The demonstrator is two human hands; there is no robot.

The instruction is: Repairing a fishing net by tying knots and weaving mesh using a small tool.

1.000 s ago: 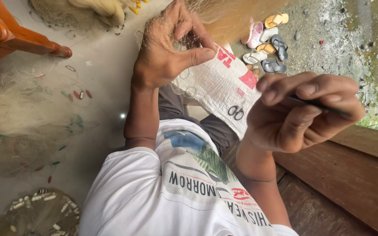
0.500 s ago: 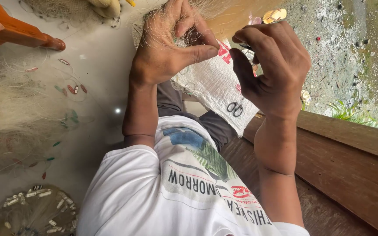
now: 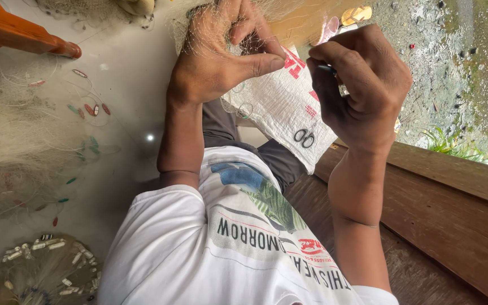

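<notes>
- The left hand is closed around a bunch of fine, pale fishing net, thumb stretched out toward the other hand and fingers curled over the mesh.
- The right hand is closed in a pinch on a thin dark tool, just beside the left thumb; only a short bit of the tool shows, so its kind cannot be told.
- The net hangs from the left hand above a white woven sack that lies over the person's lap.
- A pair of scissors lies on the sack, near its lower edge.
- A wooden bench runs under the right forearm, along the edge of the floor.
- More net lies heaped on the floor, well apart from the hands, with small coloured floats and a coil of white floats.
</notes>
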